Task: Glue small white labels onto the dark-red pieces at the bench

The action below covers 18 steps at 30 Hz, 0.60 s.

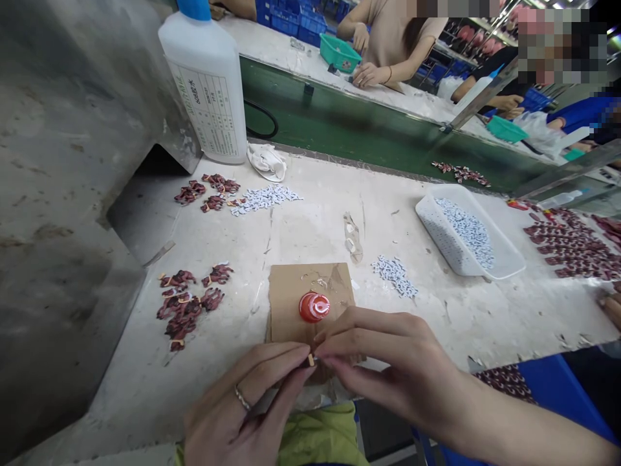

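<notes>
My left hand (pixel 252 395), with a ring on one finger, pinches a small part (pixel 312 360) that shows a tan strip; the fingers hide the rest of it. My right hand (pixel 388 362) meets it there, fingertips pressed together at the same part. Whatever it may hold between those tips is too small to make out. Just beyond the fingertips, a red cap-like container (pixel 314 307) with a glossy top stands on a piece of brown cardboard (pixel 286 285). Small white pieces (pixel 395 275) lie loose to the right of the cardboard.
Dark red figures with tan bands (pixel 182 310) lie at left. A large white bottle (pixel 208 90) stands behind, near more white pieces (pixel 266 199). To the right are a white bin (pixel 509 264) of pieces and rows of dark red parts (pixel 572 243). Co-workers sit across a green divider (pixel 330 123).
</notes>
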{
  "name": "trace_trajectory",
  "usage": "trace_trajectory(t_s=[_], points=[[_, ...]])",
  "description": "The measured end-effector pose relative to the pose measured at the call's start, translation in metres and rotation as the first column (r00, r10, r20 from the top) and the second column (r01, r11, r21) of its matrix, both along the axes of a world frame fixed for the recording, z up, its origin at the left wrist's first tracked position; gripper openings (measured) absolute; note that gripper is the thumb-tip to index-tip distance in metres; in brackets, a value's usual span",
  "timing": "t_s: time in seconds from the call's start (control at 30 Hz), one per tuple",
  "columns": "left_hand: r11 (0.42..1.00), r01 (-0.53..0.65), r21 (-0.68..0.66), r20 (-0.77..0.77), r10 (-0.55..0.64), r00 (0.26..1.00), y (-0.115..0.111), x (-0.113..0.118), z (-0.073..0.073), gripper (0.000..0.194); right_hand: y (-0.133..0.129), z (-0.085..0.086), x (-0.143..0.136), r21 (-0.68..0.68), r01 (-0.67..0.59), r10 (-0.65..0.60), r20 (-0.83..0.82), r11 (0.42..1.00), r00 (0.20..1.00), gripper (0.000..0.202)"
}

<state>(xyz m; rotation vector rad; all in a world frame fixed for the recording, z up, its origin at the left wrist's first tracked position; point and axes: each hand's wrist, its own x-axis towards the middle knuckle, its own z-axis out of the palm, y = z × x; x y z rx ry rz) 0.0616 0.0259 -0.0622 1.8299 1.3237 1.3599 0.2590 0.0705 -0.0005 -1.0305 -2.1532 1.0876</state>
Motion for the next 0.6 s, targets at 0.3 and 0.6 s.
trace_trajectory(t_s=[0.3,0.6], points=[[0.998,0.020,-0.055,0.096,-0.015,0.995,-0.005,0.005,-0.004,0.031,0.002,0.013,0.005,0.189,-0.165,0.131,0.179,0.968,0.975,0.020],[0.999,-0.029,-0.040,0.087,0.033,0.996,-0.007,0.007,0.013,0.032,-0.007,0.015,0.009,-0.039,0.040,-0.040,-0.013,0.998,0.999,0.036]])
